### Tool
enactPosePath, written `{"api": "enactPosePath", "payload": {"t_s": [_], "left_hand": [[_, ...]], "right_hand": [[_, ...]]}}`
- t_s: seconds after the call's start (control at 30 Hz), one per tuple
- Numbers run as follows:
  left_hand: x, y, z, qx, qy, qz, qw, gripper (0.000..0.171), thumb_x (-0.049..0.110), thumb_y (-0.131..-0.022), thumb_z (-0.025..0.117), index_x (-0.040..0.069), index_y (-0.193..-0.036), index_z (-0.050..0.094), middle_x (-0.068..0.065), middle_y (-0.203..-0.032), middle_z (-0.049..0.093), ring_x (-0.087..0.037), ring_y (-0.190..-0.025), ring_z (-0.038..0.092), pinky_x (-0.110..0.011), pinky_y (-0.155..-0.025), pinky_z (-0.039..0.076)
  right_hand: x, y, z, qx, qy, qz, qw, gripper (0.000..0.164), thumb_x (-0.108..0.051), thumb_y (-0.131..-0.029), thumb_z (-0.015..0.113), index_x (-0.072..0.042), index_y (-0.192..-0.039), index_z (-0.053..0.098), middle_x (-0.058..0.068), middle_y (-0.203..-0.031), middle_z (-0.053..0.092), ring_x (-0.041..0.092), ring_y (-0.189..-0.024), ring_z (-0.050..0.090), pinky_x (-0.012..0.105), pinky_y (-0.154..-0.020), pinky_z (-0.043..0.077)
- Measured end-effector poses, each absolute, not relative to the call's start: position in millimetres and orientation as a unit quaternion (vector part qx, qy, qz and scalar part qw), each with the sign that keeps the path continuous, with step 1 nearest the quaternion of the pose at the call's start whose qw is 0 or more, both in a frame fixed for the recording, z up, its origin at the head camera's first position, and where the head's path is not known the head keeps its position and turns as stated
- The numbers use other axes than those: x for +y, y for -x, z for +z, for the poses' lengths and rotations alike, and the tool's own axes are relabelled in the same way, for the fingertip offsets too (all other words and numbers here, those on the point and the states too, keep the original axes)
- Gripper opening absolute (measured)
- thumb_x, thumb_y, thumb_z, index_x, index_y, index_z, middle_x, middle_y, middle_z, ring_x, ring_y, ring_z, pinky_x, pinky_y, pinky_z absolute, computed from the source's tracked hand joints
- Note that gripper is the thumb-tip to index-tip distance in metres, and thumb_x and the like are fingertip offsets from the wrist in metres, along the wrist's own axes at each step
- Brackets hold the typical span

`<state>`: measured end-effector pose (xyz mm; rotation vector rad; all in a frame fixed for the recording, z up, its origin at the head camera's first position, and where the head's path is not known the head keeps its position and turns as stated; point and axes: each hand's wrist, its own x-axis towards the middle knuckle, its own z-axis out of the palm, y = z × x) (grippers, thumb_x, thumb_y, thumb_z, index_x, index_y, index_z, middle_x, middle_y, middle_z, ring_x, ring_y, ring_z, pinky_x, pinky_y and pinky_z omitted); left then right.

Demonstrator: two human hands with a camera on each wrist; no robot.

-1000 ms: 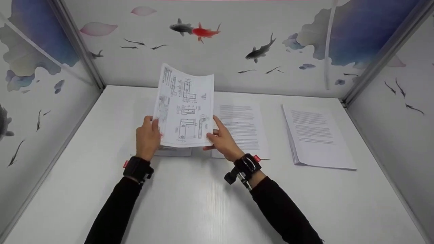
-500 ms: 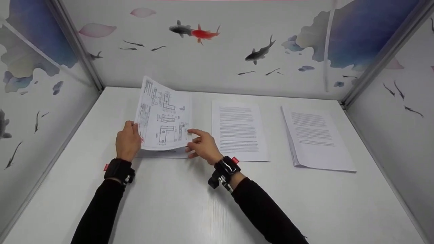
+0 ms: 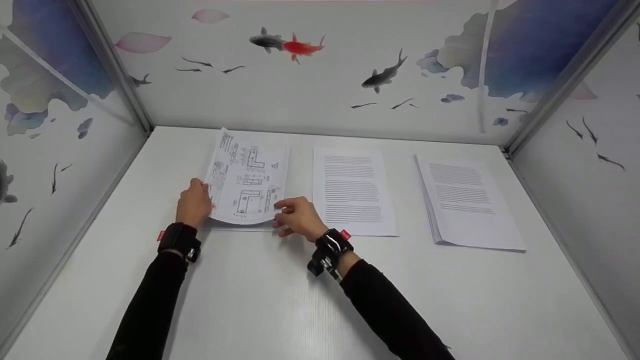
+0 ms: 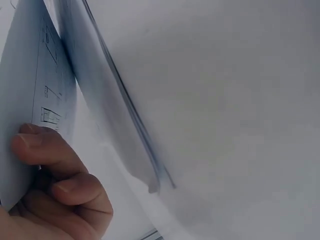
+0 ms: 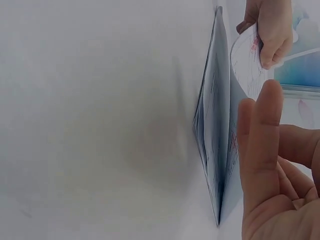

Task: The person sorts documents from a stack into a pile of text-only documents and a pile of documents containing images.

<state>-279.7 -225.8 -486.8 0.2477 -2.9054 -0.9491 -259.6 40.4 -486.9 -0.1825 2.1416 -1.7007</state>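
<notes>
Resting nearest to me are two dark sleeves, the left sleeve (image 3: 150, 305) and the right sleeve (image 3: 395, 310), angled in over the white worktop (image 3: 280, 305). Just beyond the cuffs sit a black left wrist strap (image 3: 178, 240) and a right wrist strap (image 3: 334, 245), each with a little red tag.

Past the straps, the left hand (image 3: 194, 204) is closed, its fingers and thumb pinching the left edge of a drawing sheet (image 3: 250, 180). The right hand (image 3: 302, 218) is fairly open by the sheet's lower right corner, a couple of fingers stretched out long (whether they touch the paper or merely hang beside it, I cannot tell).

The drawing sheet, printed with outlined parts and a red mark near the gripped edge, bows slightly. On the left hand's side its near edge stands clear of the papers beneath (image 3: 245, 228), which lie on the left part of the worktop and poke out toward the person.

Just right of these lies a text page (image 3: 352, 190), its lines too small to read; well apart, further right, is a thicker stack (image 3: 467, 205), also topped with printed text. Farthest off, the back panel (image 3: 300, 100) carries painted fish, one of them bright red.
</notes>
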Motion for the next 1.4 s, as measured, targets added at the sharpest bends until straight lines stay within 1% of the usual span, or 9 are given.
{"api": "enactPosePath", "payload": {"t_s": [0.23,0.47,0.53,0.63,0.77,0.83,1.03,1.23,1.4], "left_hand": [[-232.5,279.0,-489.1,-0.949,-0.089,-0.300,-0.032,0.036,0.016,-0.105,0.033,-0.014,-0.120,0.046,-0.026,-0.097,0.060,-0.030,-0.080,0.055,-0.041,-0.069,0.046],[-236.1,276.5,-484.3,-0.951,-0.085,-0.296,-0.027,0.037,0.013,-0.101,0.038,-0.017,-0.118,0.050,-0.034,-0.108,0.059,-0.036,-0.087,0.057,-0.050,-0.079,0.049],[-236.0,276.1,-483.7,-0.950,-0.084,-0.298,-0.026,0.038,0.013,-0.101,0.037,-0.017,-0.120,0.050,-0.036,-0.113,0.058,-0.039,-0.093,0.058,-0.053,-0.084,0.048],[-236.0,275.4,-483.8,-0.950,-0.084,-0.299,-0.026,0.038,0.013,-0.100,0.037,-0.017,-0.120,0.050,-0.037,-0.116,0.058,-0.042,-0.097,0.059,-0.055,-0.087,0.048],[-236.4,275.0,-484.6,-0.952,-0.091,-0.291,-0.027,0.036,0.013,-0.098,0.038,-0.015,-0.116,0.052,-0.035,-0.112,0.059,-0.040,-0.093,0.059,-0.054,-0.082,0.049],[-236.8,275.2,-485.3,-0.953,-0.096,-0.286,-0.031,0.035,0.013,-0.098,0.038,-0.014,-0.115,0.053,-0.034,-0.110,0.060,-0.038,-0.090,0.058,-0.053,-0.079,0.049],[-237.4,272.8,-485.6,-0.955,-0.100,-0.276,-0.034,0.032,0.010,-0.094,0.042,-0.012,-0.112,0.057,-0.030,-0.104,0.062,-0.032,-0.082,0.055,-0.045,-0.068,0.048],[-237.7,268.8,-486.0,-0.962,-0.089,-0.256,-0.020,0.021,0.003,-0.086,0.048,-0.010,-0.097,0.061,-0.025,-0.092,0.061,-0.028,-0.074,0.050,-0.038,-0.058,0.042],[-238.0,265.6,-485.6,-0.963,-0.086,-0.256,-0.018,0.016,0.001,-0.085,0.050,-0.008,-0.092,0.062,-0.021,-0.086,0.061,-0.027,-0.073,0.050,-0.034,-0.055,0.040]], "right_hand": [[40.6,254.9,-490.7,0.789,0.076,-0.572,0.212,0.038,-0.007,-0.093,0.064,-0.002,-0.130,0.059,0.014,-0.094,0.070,0.022,-0.076,0.071,0.033,-0.060,0.060],[45.7,257.0,-489.4,0.843,0.079,-0.497,0.191,0.040,-0.010,-0.095,0.058,-0.002,-0.134,0.057,0.011,-0.108,0.064,0.016,-0.077,0.064,0.025,-0.054,0.054],[46.5,256.9,-489.9,0.851,0.083,-0.483,0.192,0.040,-0.010,-0.096,0.056,-0.001,-0.135,0.056,0.012,-0.107,0.065,0.015,-0.076,0.062,0.024,-0.053,0.051],[46.9,256.7,-490.6,0.856,0.089,-0.473,0.188,0.041,-0.009,-0.097,0.052,0.001,-0.137,0.054,0.016,-0.115,0.063,0.015,-0.074,0.060,0.024,-0.052,0.051],[47.5,256.6,-491.2,0.859,0.092,-0.468,0.184,0.041,-0.008,-0.097,0.051,0.003,-0.136,0.053,0.017,-0.129,0.055,0.014,-0.076,0.060,0.024,-0.052,0.053],[47.8,256.6,-491.8,0.860,0.092,-0.467,0.185,0.038,-0.008,-0.098,0.052,0.003,-0.134,0.056,0.017,-0.128,0.055,0.014,-0.076,0.059,0.024,-0.053,0.053],[48.8,256.0,-493.3,0.854,0.094,-0.476,0.191,0.030,-0.008,-0.096,0.054,0.003,-0.123,0.063,0.013,-0.114,0.060,0.013,-0.072,0.058,0.024,-0.053,0.054],[50.0,255.6,-493.1,0.839,0.094,-0.492,0.213,0.033,-0.008,-0.095,0.055,0.004,-0.124,0.063,0.009,-0.095,0.064,0.013,-0.070,0.058,0.023,-0.053,0.053],[51.8,254.5,-493.3,0.829,0.093,-0.504,0.225,0.030,-0.008,-0.094,0.055,0.002,-0.120,0.066,0.009,-0.100,0.064,0.013,-0.072,0.057,0.023,-0.055,0.053]]}}
